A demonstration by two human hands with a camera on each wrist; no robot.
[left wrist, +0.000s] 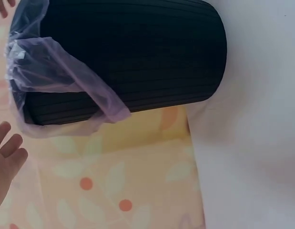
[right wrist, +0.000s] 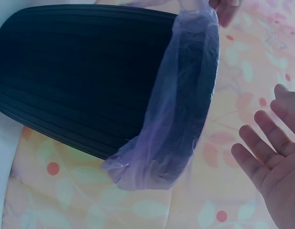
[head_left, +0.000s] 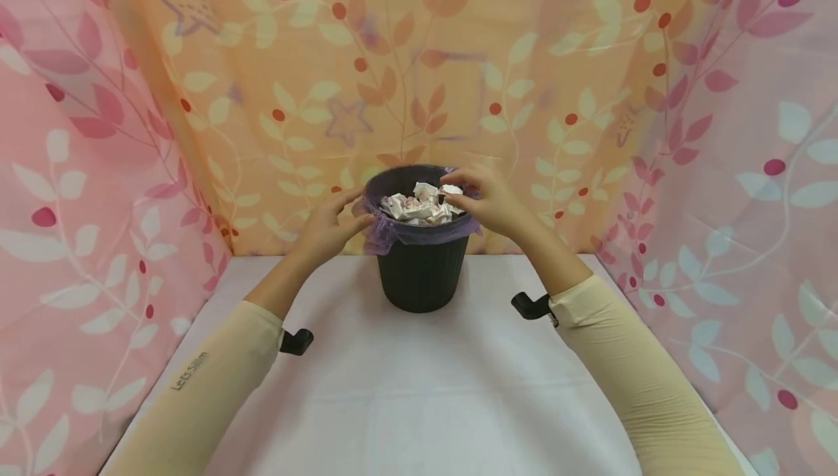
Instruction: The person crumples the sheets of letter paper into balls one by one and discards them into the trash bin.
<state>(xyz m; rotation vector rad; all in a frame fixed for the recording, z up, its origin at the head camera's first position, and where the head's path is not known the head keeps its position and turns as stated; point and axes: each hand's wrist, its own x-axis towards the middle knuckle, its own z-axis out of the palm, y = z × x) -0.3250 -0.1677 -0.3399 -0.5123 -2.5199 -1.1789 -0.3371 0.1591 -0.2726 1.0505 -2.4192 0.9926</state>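
A black ribbed trash bin [head_left: 422, 276] stands upright near the table's back edge. Its rim is lined with a translucent purple plastic bag [head_left: 386, 234], folded down over the outside. Crumpled white papers [head_left: 419, 207], some with pinkish marks, fill the bin's upper part. At the left side of the rim is my left hand [head_left: 327, 228], fingers extended; whether they touch the bag is unclear. My right hand [head_left: 486, 199] hovers over the right rim close to the papers. In the right wrist view, the right hand's fingers [right wrist: 264, 136] are spread and relaxed, holding nothing.
A white cloth covers the table [head_left: 419, 403]. Behind the bin hangs an orange leaf-print curtain [head_left: 419, 83], with pink patterned curtains [head_left: 72, 192] along both sides. Small black mounts [head_left: 532, 306] stick out at the sleeve cuffs.
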